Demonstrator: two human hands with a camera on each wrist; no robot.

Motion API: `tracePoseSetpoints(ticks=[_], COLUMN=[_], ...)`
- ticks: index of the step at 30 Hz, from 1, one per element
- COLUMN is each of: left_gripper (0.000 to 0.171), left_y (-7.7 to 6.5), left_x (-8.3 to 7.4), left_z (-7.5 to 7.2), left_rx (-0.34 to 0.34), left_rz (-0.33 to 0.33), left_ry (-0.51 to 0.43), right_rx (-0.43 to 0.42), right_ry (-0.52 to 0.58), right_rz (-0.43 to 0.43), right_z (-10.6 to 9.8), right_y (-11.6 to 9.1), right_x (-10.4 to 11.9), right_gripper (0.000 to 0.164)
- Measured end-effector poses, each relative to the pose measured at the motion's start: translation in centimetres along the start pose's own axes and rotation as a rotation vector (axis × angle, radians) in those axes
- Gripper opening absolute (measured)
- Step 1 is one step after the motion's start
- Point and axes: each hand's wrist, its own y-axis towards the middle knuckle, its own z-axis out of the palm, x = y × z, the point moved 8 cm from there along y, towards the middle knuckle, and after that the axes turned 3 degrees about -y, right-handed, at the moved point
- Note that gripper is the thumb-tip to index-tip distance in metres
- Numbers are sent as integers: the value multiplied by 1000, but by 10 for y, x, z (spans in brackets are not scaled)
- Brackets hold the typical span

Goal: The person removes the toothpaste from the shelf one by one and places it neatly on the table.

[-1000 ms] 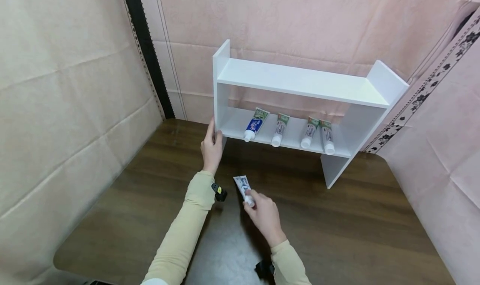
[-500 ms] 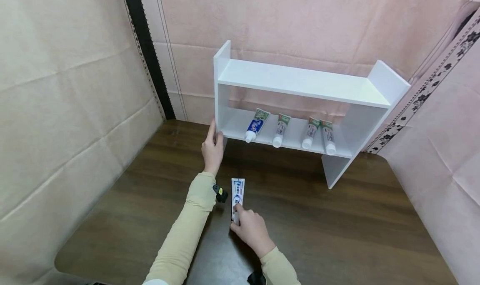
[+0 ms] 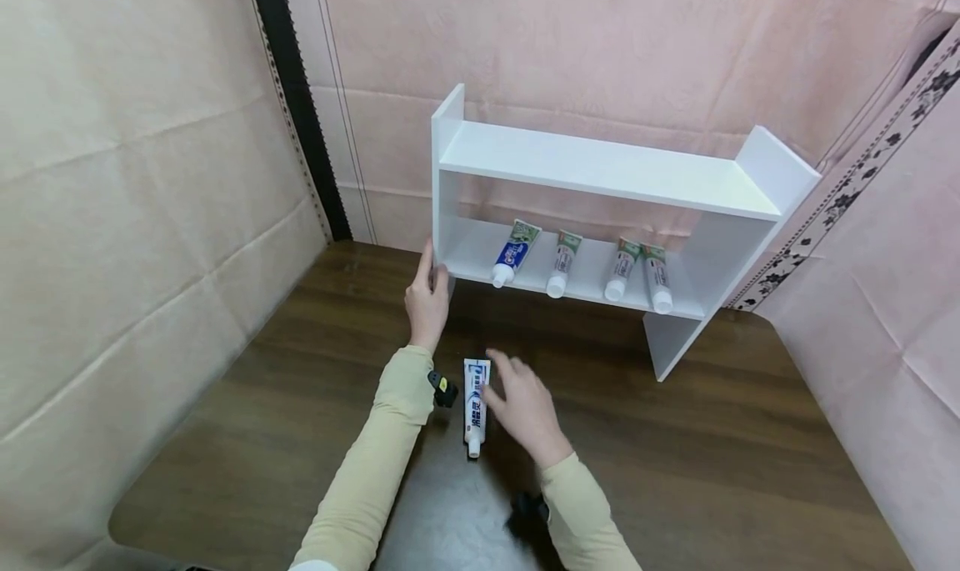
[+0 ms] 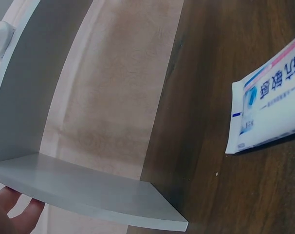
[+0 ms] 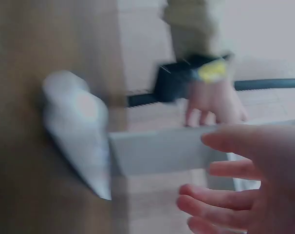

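Observation:
A white toothpaste tube (image 3: 475, 404) with blue lettering lies on the table, cap end toward me. My right hand (image 3: 523, 400) is just to its right, fingers spread and holding nothing; the right wrist view shows the tube (image 5: 79, 124) blurred, apart from the fingers. My left hand (image 3: 427, 308) grips the left side panel of a white shelf (image 3: 600, 167), thumb near the front edge. In the left wrist view its fingers (image 4: 26, 214) are by that panel, partly hidden. The tube's flat end (image 4: 240, 119) shows there too.
Several toothpaste tubes lie on the lower board, caps forward: a blue and green one (image 3: 514, 254) at left, a white and green one (image 3: 562, 264) beside it, others to the right. The brown table (image 3: 712, 454) is bounded by cloth-covered walls (image 3: 150, 221).
My right hand has straightened the toothpaste tube on the table, let go of it and moved up and right. My left hand stays on the shelf.

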Motion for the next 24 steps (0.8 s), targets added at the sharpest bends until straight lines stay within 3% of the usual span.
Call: tracePoseSetpoints(ticks=[6,12,24], left_gripper=[51,56,56], left_y=[-3,-3,2], left_x=[4,2,0], left_z=[1,5,2], left_rx=[20,41,28], left_rz=[-13,-14,-15], left_ry=[-1,40,38], right_rx=[-111,-120,-179], right_ry=[31,-26,-55], right_rz=[22,53,72], right_z=[-40,-52,-58], right_y=[44,80,94], right_x=[-6,-10,-5], right_gripper=[65,74,56])
